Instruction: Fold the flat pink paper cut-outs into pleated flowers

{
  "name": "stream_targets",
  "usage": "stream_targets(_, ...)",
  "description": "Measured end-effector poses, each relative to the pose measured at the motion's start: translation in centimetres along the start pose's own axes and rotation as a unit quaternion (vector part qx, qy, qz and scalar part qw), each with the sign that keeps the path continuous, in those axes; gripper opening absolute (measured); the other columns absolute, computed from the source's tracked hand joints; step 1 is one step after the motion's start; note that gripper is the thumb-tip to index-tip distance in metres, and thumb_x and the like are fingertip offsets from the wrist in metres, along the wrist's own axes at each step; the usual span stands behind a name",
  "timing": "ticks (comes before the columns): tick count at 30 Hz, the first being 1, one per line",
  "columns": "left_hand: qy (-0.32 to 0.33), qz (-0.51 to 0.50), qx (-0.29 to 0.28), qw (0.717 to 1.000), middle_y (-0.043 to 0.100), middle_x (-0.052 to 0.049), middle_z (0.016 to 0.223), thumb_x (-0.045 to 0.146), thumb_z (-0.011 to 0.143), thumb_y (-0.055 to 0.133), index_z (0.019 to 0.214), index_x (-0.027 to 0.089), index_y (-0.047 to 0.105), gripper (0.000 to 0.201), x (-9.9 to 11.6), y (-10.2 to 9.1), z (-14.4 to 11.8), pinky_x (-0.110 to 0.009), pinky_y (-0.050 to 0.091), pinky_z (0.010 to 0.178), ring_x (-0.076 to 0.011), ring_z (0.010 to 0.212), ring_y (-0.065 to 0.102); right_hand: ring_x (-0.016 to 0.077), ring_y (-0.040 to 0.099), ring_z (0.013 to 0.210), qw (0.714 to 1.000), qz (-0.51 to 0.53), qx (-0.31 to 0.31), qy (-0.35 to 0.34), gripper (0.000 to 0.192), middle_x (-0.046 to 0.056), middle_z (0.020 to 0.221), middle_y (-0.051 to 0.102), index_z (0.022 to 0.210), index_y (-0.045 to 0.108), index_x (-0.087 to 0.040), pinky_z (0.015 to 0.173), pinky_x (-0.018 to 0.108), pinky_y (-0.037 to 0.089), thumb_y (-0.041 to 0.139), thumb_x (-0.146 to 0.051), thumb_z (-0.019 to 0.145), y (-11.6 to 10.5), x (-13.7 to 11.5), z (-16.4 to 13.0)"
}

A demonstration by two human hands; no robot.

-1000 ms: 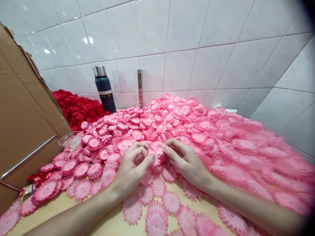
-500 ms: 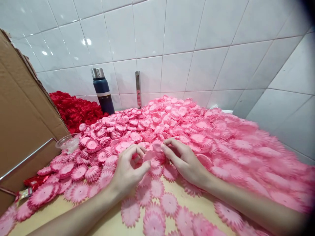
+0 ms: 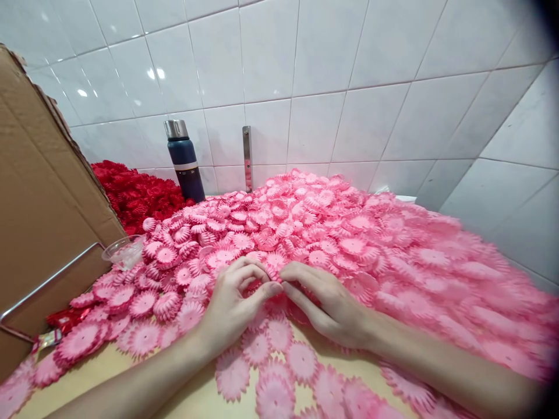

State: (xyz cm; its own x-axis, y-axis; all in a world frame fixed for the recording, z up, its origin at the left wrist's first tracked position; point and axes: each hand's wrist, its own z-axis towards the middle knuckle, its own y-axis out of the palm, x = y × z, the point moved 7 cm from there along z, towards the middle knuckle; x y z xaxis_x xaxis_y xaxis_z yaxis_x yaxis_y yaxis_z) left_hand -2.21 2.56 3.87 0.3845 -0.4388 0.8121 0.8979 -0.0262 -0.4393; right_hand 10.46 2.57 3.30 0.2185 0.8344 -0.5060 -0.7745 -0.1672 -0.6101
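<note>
My left hand (image 3: pixel 238 299) and my right hand (image 3: pixel 325 299) meet at the near edge of a large heap of pink artificial flower petals (image 3: pixel 323 209). Between their fingertips is a pink petal piece (image 3: pixel 275 273), mostly hidden by the fingers. Left thumb and fingers are pinched at its left side; the right fingers close on it from the other side. Below the hands, several flat scalloped petal pieces (image 3: pixel 301 361), each with a small centre hole, lie on the yellowish tabletop (image 3: pixel 187 390).
A dark blue bottle (image 3: pixel 186 163) with a steel cap stands at the back, beside a heap of red petals (image 3: pixel 135 195). A clear plastic bowl (image 3: pixel 124 250) sits by the cardboard box (image 3: pixel 48 174) at left. White tiled wall (image 3: pixel 318 52) closes off the back and right.
The hands have drawn together, and their fingertips have closed around the pink petal piece. Earlier they were farther apart, with pink pieces showing between the fingers.
</note>
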Motion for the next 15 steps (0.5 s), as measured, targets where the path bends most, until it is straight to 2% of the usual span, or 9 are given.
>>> stream_targets(8,-0.025,-0.095,-0.041,0.994,0.056,-0.003,0.088,0.023,0.089,0.055,0.081,0.017,0.060,0.011,-0.53,0.55,-0.13,-0.026,0.047,0.077,-0.0159,0.085,0.055,0.0131,0.053,0.074,0.997,0.063,0.008,0.038,0.013,0.003,0.085,0.058,0.095,0.054,-0.019,0.067,0.025,0.043,0.041,-0.017,0.097,-0.33,0.54,0.05)
stream_targets(15,-0.010,-0.040,-0.046,0.998,0.054,-0.005,0.098,0.023,0.088,0.056,0.080,0.018,0.062,0.012,0.13,0.57,-0.46,-0.031,0.042,0.089,-0.0186,0.098,0.054,0.0116,0.049,0.062,0.993,0.093,0.010,0.075,0.011,0.000,0.073,0.055,0.089,0.055,-0.017,0.059,0.025,0.040,0.048,-0.025,0.094,-0.35,0.88,0.37)
